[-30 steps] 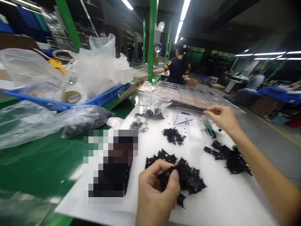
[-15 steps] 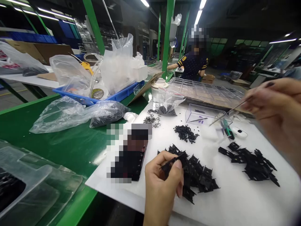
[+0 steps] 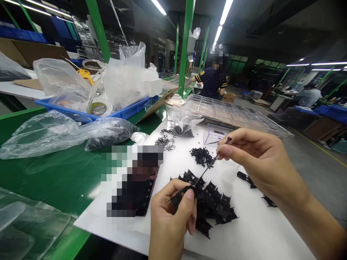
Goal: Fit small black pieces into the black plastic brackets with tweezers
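Note:
My left hand [image 3: 176, 213] pinches a small black plastic part [image 3: 177, 196] between thumb and fingers, low over the white board. Between the thumb and fingers of my right hand [image 3: 252, 155] is a thin dark rod-like tool [image 3: 207, 169]. It slants down to the left, and its lower end reaches the part in my left hand; whether it touches cannot be made out. Just right of my left hand lies a pile of black plastic parts [image 3: 217, 202]. My right forearm partly covers a second group of similar parts [image 3: 245, 178].
Tiny black pieces [image 3: 202, 156] and thin black bits [image 3: 165, 140] lie farther back on the white board [image 3: 108, 234]. A phone [image 3: 135, 184] lies at the left. Behind are a clear box [image 3: 210, 135], a lidded jar [image 3: 173, 112] and a blue tray [image 3: 130, 112]. A person [image 3: 213, 77] works beyond.
My right hand has moved left and down with the rod-like tool, bringing its end to the part in my left hand. The view has turned right.

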The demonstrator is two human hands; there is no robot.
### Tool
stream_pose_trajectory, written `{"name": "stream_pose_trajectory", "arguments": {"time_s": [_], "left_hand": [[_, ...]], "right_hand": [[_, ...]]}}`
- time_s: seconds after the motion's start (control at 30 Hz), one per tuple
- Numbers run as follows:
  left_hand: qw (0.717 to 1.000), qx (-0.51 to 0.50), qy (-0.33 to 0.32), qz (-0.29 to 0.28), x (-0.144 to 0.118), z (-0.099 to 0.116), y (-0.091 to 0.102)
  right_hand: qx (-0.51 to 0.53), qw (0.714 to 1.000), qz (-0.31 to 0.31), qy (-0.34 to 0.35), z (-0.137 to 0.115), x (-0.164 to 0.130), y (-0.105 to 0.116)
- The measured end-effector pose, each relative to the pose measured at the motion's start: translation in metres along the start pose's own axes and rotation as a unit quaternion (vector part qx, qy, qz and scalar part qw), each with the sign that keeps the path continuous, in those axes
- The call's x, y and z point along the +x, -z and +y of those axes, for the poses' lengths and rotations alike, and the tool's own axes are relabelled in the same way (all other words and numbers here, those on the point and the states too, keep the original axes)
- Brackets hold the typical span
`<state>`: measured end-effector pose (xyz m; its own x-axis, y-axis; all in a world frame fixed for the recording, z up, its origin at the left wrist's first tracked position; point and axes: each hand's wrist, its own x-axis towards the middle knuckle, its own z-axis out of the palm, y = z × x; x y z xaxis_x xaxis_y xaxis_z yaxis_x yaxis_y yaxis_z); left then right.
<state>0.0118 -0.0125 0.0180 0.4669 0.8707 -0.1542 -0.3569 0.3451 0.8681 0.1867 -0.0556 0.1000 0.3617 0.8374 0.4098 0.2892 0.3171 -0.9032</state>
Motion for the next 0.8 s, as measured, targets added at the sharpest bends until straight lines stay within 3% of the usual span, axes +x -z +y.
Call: {"name": "stream_pose_trajectory", "arguments": {"time_s": [0.17, 0.33, 0.5, 0.63, 0.8], "left_hand": [[1.0, -0.004, -0.005, -0.02, 0.006, -0.007, 0.009], [1.0, -0.005, -0.009, -0.016, 0.008, -0.008, 0.011], [1.0, -0.02, -0.009, -0.016, 0.01, -0.008, 0.01], [1.0, -0.017, -0.007, -0.017, 0.014, -0.008, 0.013], [1.0, 0.002, 0.01, -0.016, 0.019, -0.009, 0.016]], "right_hand": [[-0.002, 1.0, 0.023, 0.013, 0.002, 0.001, 0.004], [-0.029, 0.995, 0.078, 0.056, 0.001, 0.008, 0.023], [-0.127, 0.958, 0.225, 0.127, 0.012, 0.032, 0.066], [-0.203, 0.912, 0.328, 0.143, 0.04, 0.051, 0.113], [-0.256, 0.895, 0.349, 0.104, 0.075, 0.059, 0.15]]}}
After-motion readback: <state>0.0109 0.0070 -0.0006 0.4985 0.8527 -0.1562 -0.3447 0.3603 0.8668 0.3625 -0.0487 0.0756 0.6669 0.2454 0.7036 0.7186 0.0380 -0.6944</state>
